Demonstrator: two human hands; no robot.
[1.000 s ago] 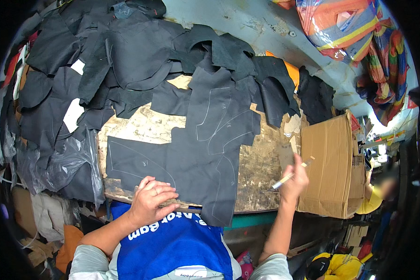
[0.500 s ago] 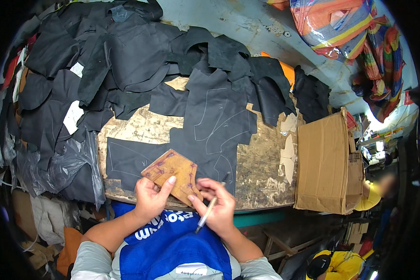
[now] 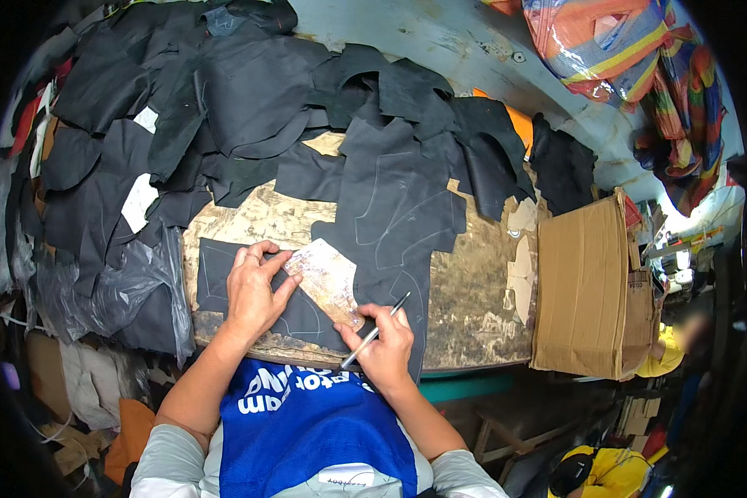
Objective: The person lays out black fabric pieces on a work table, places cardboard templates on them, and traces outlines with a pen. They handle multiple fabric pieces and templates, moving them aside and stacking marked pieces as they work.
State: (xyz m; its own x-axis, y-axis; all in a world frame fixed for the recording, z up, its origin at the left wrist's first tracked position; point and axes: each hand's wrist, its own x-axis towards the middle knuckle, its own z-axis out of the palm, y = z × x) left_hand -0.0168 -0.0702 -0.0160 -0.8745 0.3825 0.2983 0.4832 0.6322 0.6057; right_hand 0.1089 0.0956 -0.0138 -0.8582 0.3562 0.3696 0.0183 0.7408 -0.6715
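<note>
1. The left hand [image 3: 253, 290] lies flat, fingers [image 3: 266, 253] spread and pressing the near edge of a tan cardboard pattern piece [image 3: 328, 278]. Half a second ago the same piece was lifted between both hands; now it sits down on the dark leather sheet [image 3: 390, 241], so positioning looks finished and marking can begin.
2. The right hand [image 3: 386, 349] has its fingers closed around a silver pen [image 3: 373, 332], tip up toward the pattern's lower corner. A second ago this hand was out at the right of the bench with the pen; it has come in beside the pattern.
3. The pattern rests on the leather near the front of the worn wooden bench [image 3: 473, 290], just ahead of the person's blue vest [image 3: 307, 423].
4. Pale outlines already show on the leather beyond the pattern.
5. More black leather offcuts [image 3: 224, 108] are heaped across the back and left of the bench.
6. A folded cardboard box [image 3: 589, 290] stands at the right end, with striped woven bags [image 3: 622, 50] behind.
</note>
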